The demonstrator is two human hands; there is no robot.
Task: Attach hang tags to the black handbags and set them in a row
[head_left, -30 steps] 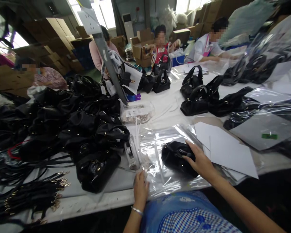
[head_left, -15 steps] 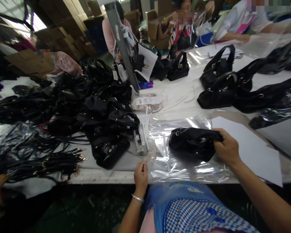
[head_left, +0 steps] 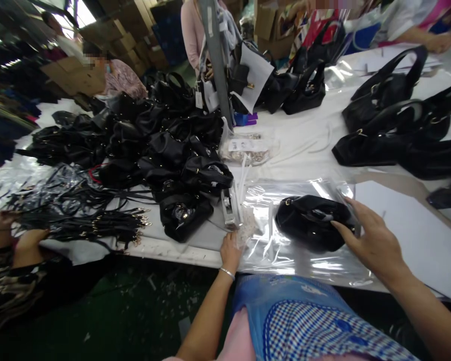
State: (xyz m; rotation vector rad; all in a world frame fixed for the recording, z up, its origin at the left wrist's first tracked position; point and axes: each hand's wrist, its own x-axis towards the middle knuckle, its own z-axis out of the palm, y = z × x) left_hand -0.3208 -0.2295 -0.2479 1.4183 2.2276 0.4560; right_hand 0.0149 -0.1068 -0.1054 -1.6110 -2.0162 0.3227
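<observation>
A black handbag (head_left: 310, 225) lies on its side on clear plastic bags (head_left: 265, 250) at the table's front. My right hand (head_left: 374, 240) grips the handbag's right end, thumb on top and fingers on the far side. At the left edge of the plastic, my left hand (head_left: 231, 250) has its fingers closed on the bag's edge; the fingertips are partly hidden. Just beyond that hand stands a tape dispenser (head_left: 230, 208).
Black handbags (head_left: 188, 215) are heaped on the left, beside straps with gold clasps (head_left: 116, 223). Finished-looking handbags (head_left: 376, 145) stand at right behind white paper sheets (head_left: 409, 225). A grey post (head_left: 216, 65) rises mid-table. A co-worker's hands (head_left: 30, 240) touch the straps.
My view has swung left. My right hand has shifted its hold from the handle to the handbag's end. My left hand has moved forward to the plastic's edge.
</observation>
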